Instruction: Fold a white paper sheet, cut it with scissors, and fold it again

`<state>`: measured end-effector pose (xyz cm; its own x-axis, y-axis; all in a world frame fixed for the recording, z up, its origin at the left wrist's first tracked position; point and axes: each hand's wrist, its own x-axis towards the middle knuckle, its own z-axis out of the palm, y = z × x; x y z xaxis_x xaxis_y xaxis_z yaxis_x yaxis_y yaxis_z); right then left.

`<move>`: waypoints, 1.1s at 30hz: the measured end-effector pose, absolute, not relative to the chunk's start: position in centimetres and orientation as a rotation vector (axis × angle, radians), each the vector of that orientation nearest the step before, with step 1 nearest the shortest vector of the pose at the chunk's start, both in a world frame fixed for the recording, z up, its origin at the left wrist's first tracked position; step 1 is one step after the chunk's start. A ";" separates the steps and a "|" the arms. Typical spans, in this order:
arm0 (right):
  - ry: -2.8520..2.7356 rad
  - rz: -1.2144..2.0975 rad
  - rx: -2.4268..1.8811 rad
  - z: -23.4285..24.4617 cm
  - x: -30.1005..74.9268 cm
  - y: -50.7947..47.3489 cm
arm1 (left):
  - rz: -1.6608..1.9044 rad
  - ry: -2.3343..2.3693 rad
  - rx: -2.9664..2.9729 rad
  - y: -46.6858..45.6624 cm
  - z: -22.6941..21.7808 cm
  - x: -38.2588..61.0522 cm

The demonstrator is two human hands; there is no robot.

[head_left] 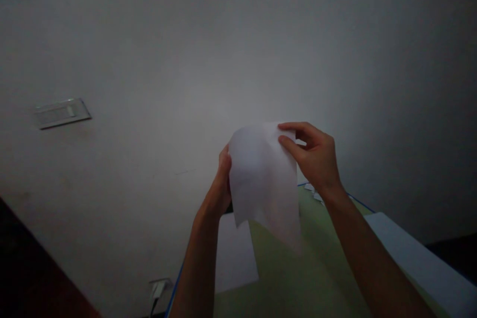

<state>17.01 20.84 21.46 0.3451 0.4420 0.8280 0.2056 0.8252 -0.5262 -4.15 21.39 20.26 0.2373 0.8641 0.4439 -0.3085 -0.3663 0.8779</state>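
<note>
Holding one curled white sheet above one green tabletop: clamped at its nine o'clock edge by the left hand, pinched at two o'clock by the right hand. Counting besides, from there: one flat paper toward seven o'clock, one white panel toward four, several scraps toward three, too blurred to number.

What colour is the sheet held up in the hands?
The sheet looks plain white, greyed by dim light; head view.
</note>
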 end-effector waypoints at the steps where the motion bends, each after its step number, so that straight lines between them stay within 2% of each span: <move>1: -1.208 0.151 -0.626 21.4 17.2 21.1 | 1.307 0.516 1.471 21.6 20.0 -4.6; 11: -1.164 0.039 -0.683 20.7 18.7 22.4 | 1.069 0.677 1.467 22.6 18.1 -5.8; 17: -1.357 -0.062 -0.583 21.2 18.0 22.1 | 0.988 0.609 1.205 22.2 19.2 -4.9; 21: -1.633 -0.185 -0.476 21.4 17.1 21.8 | 1.053 0.554 1.066 21.9 20.5 -4.3; 33: -2.014 -0.113 -0.259 20.2 13.1 20.7 | 1.274 0.446 1.013 21.2 22.3 -4.9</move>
